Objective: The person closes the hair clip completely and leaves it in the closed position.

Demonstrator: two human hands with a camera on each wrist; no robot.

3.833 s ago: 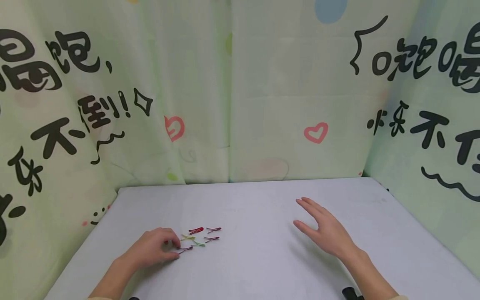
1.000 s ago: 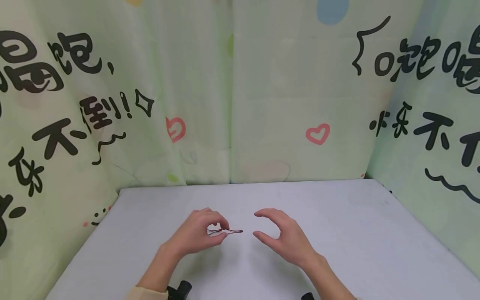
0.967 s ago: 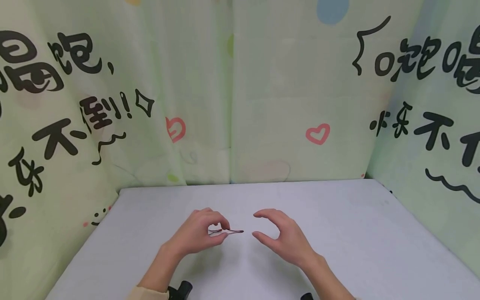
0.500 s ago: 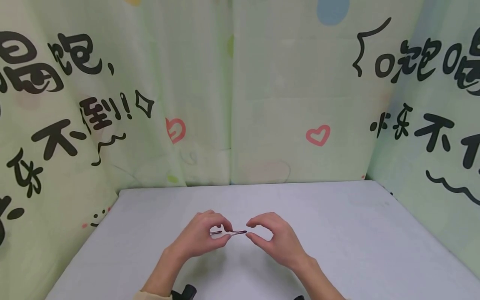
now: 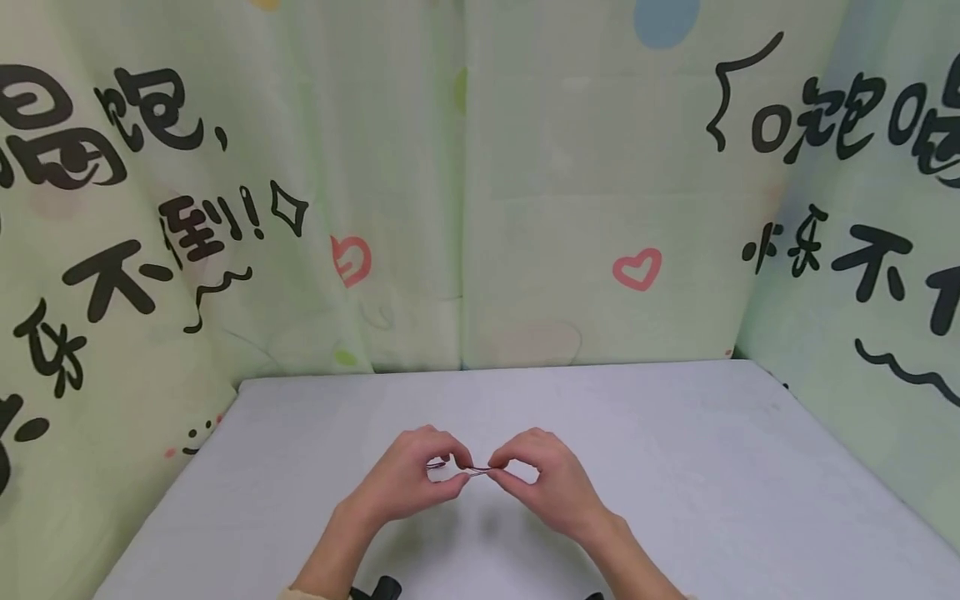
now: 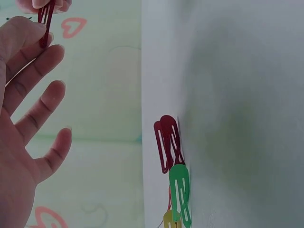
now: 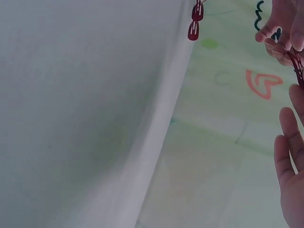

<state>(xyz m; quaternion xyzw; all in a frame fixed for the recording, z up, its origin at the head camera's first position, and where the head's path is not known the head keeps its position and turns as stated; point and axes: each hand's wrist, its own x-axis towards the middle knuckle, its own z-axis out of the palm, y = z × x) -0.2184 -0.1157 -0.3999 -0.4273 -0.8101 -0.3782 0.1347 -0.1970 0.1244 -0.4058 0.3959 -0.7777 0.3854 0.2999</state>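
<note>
Now, left to right, as I see it.

Writing: black brush-style Chinese characters run across the green curtain (image 5: 465,192) on my left and right; I can read 不 on both sides and 到!! on the left, the rest only in part. Red hearts sit on the back panels.

Surface: a plain white table (image 5: 675,467) closed in on three sides by the curtain.

My left hand (image 5: 408,483): thumb and forefinger pinch one end of a dark red hair clip (image 5: 459,469); in the left wrist view the other three fingers are spread loosely.

Held clip: one, lifted off the table, between my two hands in front of me, lying roughly level.

My right hand (image 5: 543,483): thumb and forefinger are closed on the other end of the same clip, the other fingers curled loosely behind.

Clips on the table: the head view hides them behind my hands. The left wrist view shows two dark red clips (image 6: 167,141), a green clip (image 6: 180,192) and the tip of a yellow clip (image 6: 170,219), overlapping in a small cluster; more may be cut off at the frame edge.
</note>
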